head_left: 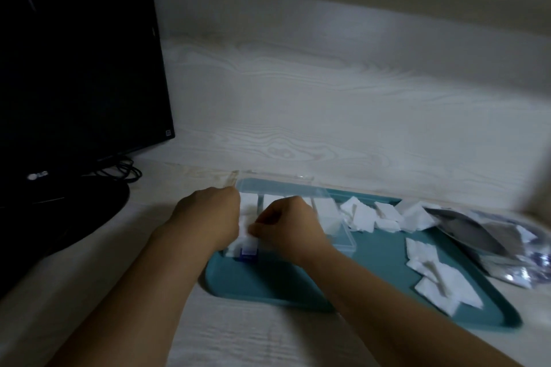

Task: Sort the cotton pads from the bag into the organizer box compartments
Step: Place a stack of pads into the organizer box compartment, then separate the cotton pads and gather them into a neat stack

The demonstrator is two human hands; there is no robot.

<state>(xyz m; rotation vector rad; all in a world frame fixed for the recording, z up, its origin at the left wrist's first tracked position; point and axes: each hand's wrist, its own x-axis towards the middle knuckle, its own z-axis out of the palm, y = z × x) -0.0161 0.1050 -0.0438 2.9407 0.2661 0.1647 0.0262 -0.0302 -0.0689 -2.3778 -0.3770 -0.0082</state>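
A large black flat monitor [77,68] stands at the left on the pale wood-grain table [328,104]. A teal plastic tray [381,259] carries the clear plastic organizer box [346,235], scattered white square cotton pads [435,280] and part of a crinkled silver-grey bag [489,235]. Both hands cover the box's near compartments. The left hand [211,217] curls at the box's left edge; its grip is unclear. The right hand [289,226] pinches a pad there. Motion blur smears the details.
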